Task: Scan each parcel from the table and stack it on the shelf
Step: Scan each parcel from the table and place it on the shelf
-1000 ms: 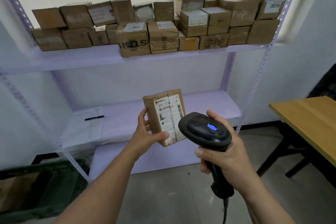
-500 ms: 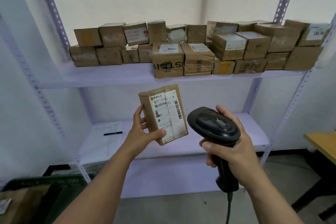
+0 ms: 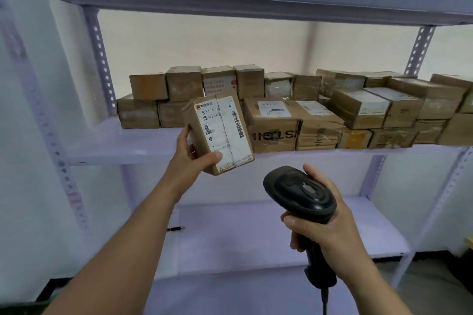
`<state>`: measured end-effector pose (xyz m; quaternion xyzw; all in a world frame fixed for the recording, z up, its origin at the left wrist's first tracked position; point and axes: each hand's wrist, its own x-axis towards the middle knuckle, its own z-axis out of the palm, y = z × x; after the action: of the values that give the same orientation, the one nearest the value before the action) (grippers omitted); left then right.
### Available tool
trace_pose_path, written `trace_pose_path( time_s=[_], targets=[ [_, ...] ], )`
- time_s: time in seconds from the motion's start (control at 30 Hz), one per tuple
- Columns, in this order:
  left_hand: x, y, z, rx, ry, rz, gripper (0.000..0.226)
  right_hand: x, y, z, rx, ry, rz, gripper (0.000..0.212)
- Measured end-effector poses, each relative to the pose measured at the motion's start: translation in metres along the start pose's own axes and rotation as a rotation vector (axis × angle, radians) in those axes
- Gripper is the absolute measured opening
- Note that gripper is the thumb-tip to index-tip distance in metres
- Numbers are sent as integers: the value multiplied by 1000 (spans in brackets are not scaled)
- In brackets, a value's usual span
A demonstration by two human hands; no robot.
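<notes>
Nearest the camera, at about five o'clock in the view, the right hand [image 3: 325, 227] is wrapped around the handle of a black barcode scanner [image 3: 300, 193], its head pointing up and away toward eleven o'clock. Farther out, near the centre of the view, the left hand [image 3: 193, 158] holds the parcel [image 3: 220, 133], thumb pressed on the labelled face low down and fingers curled behind the left edge.

The parcel looks like a small, stiff cardboard box. Held up one-handed at arm's reach, it is probably light. Glossy tape over the brown card may make it a little slippery, so a grip across the narrow sides, thumb opposed to fingers, seems soundest. Its white shipping label shows barcodes and printed digits, and a seam of tape runs down the middle. It is tilted, top leaning toward eleven o'clock, and is in the air just in front of the shelf [image 3: 133, 145].

Beyond it, stacked parcels [image 3: 317, 120] fill that shelf in rows two high from ten o'clock across to three o'clock.
</notes>
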<state>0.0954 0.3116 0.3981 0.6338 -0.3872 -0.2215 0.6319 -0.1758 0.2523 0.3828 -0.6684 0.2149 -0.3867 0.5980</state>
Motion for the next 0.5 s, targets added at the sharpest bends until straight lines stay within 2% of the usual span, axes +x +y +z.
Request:
trace_pose_path(
  time_s=[0.33,0.5],
  targets=[
    [99,10,5,-1,-95,-121,55,30,15,14,-7,163,9,89],
    [122,7,8,65,23,11,53,35,20,21,-9,221,15,88]
  ],
)
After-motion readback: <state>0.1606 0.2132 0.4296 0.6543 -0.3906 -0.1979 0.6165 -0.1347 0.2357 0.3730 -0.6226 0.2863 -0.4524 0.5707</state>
